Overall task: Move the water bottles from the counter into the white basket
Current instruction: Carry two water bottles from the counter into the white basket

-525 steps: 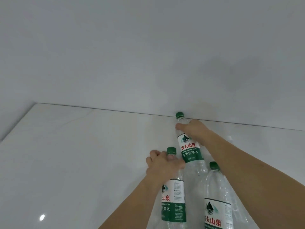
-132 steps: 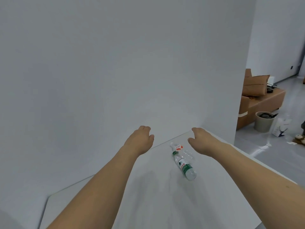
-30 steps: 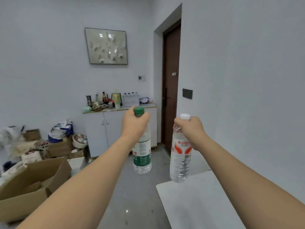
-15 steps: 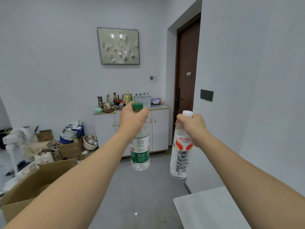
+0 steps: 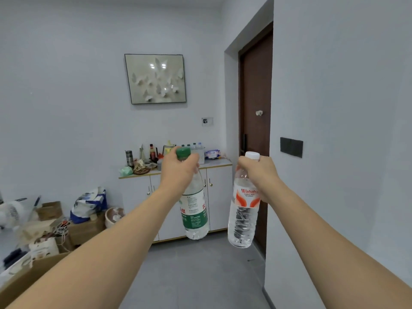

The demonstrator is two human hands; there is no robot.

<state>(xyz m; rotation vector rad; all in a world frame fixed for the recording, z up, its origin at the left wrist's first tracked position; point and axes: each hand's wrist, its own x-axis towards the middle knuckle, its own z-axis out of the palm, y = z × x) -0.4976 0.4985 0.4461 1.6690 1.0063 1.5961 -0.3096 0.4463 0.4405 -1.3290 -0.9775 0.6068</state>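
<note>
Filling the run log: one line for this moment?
left hand: green-capped bottle | right hand: white-capped bottle | both carried upright

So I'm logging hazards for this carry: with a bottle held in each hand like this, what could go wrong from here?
1. Both hands hold only near the caps: the left hand on the green-capped bottle, the right hand on the white-capped bottle. The hanging bodies could swing and slip.
2. The white basket on the cabinet already shows bottle tops, so room may be tight.
</note>
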